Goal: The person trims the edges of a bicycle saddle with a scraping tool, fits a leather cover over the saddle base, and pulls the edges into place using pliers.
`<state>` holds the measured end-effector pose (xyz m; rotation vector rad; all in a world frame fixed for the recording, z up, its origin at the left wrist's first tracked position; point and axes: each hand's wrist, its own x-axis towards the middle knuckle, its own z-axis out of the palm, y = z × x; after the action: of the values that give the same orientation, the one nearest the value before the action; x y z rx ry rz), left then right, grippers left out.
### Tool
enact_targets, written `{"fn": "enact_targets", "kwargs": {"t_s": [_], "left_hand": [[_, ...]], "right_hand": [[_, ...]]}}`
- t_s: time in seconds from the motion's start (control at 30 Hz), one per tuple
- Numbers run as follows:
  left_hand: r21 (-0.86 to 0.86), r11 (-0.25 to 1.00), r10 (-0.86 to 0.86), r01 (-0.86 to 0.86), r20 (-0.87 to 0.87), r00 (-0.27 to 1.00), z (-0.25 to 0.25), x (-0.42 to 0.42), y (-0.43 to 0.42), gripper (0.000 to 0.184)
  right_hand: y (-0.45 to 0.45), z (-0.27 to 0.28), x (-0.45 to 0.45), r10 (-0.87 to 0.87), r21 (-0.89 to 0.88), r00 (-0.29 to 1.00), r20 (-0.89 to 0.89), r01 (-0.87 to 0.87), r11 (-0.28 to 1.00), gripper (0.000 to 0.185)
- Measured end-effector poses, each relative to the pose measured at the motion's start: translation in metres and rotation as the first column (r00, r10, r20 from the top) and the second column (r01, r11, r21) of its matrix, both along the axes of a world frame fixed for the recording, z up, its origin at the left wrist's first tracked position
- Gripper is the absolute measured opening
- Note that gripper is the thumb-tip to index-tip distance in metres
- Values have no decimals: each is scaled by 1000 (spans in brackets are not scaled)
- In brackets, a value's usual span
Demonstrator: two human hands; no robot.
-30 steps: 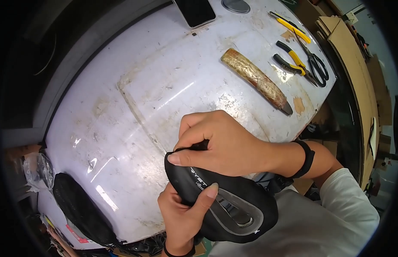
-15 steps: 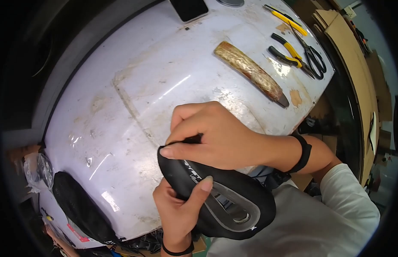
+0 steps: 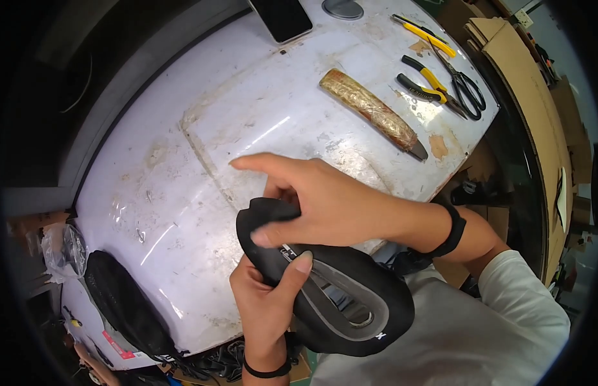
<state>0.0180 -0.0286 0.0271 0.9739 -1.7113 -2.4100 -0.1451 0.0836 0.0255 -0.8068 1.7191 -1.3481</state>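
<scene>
A black bicycle saddle [image 3: 392,289] with a long central cutout and white lettering leans against the person's body at the table's front edge. My left hand [image 3: 267,305] grips its side, thumb on top near the cutout and fingers underneath. At the narrow nose, my right hand [image 3: 312,199] has its index finger stretched out and its thumb spread apart, blurred over the black cover. Its other fingers are curled and partly hidden behind the cover's raised edge.
A tape-wrapped blade tool [image 3: 370,109], pliers [image 3: 434,83], scissors [image 3: 466,90] and a yellow cutter [image 3: 428,35] lie at the far right. A phone [image 3: 283,19] rests at the back. Another black saddle-shaped item [image 3: 125,302] and clear plastic [image 3: 64,251] are at left.
My right hand has loosened its pinch on the saddle's nose; the index finger has lifted and extended left. The cover's edge now stands up. My left hand still holds the saddle.
</scene>
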Motion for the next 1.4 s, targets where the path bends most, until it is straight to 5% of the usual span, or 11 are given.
{"fn": "enact_targets", "kwargs": {"t_s": [0.33,0.4,0.73,0.8,0.83,0.87,0.93,1.0,1.13,1.33,1.4], "left_hand": [[-120,882,432,-457,-183,883,-9,64,-73,77],[-369,762,493,-532,-201,847,-1,85,-78,46],[96,974,193,-206,132,972,23,111,2,89],[24,967,250,-254,104,963,27,104,2,72],[-280,957,115,-72,142,983,21,117,-12,60],[-547,828,-1,126,223,975,23,117,-19,49],[-927,366,52,-80,-65,997,16,108,-24,31],[-912,351,-267,-214,-316,910,25,79,-29,34],[-990,-49,-709,132,127,694,39,29,-33,61],[-985,-53,-740,163,149,656,30,9,-11,37],[-978,-48,-660,202,183,729,25,19,1,61]], "right_hand": [[80,-5,9,-314,-194,918,241,363,911,59],[96,-5,11,-331,-176,902,277,386,905,55],[69,5,6,-258,-112,901,350,313,943,47],[66,2,2,-268,-143,933,241,307,941,44],[67,1,-1,-262,-121,933,247,297,947,43],[67,1,-2,-256,-98,932,256,288,952,42],[66,0,0,-260,-75,936,236,284,956,40],[61,-3,3,-279,-116,935,221,309,944,40],[54,-4,0,-282,-97,947,152,298,950,38],[59,-9,-2,-290,-62,929,231,312,948,35],[57,-8,-4,-311,-37,932,185,323,946,37]]}}
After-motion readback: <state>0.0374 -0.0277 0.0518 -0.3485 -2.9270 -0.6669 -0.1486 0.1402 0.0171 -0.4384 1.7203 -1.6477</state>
